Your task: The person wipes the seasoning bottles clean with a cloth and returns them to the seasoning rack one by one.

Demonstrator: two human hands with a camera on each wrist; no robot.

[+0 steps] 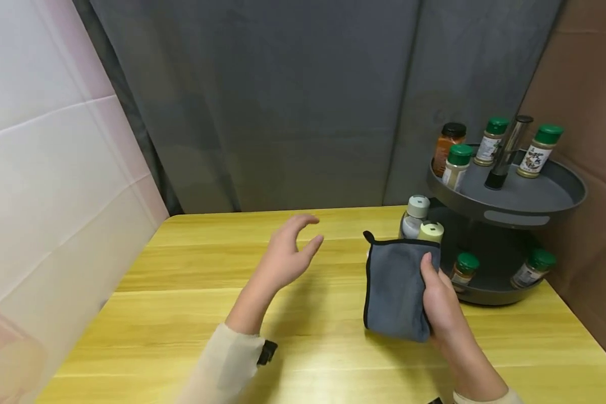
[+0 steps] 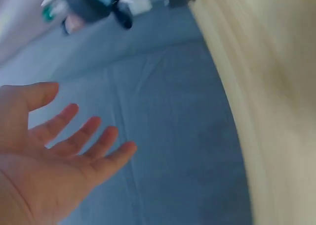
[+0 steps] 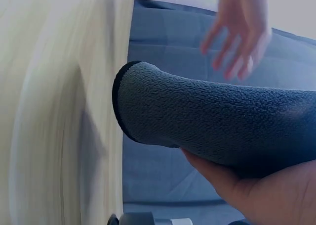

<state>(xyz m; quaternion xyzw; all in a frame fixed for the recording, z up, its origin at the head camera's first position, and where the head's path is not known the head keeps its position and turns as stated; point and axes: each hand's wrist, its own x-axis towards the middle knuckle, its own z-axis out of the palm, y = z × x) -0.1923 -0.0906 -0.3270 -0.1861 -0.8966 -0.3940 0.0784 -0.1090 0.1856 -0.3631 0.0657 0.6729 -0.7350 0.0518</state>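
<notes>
My right hand (image 1: 444, 306) grips a folded grey cloth (image 1: 396, 289) with black edging and a small corner loop, thumb on its near face. The cloth is held up off the table, in front of the lower tier of a dark two-tier rack. In the right wrist view the fuzzy cloth (image 3: 207, 116) fills the middle and hides most of the fingers. My left hand (image 1: 285, 255) hovers above the table to the left of the cloth, holding nothing. Its fingers are spread and relaxed in the left wrist view, with the palm (image 2: 49, 180) showing.
The round two-tier rack (image 1: 507, 210) stands at the table's right. On its upper tier are green-capped jars (image 1: 535, 151), a black-capped orange jar (image 1: 449, 148) and a clear grinder (image 1: 507, 154). Several more containers sit below. A grey curtain (image 1: 283, 112) hangs behind the wooden table (image 1: 182, 314).
</notes>
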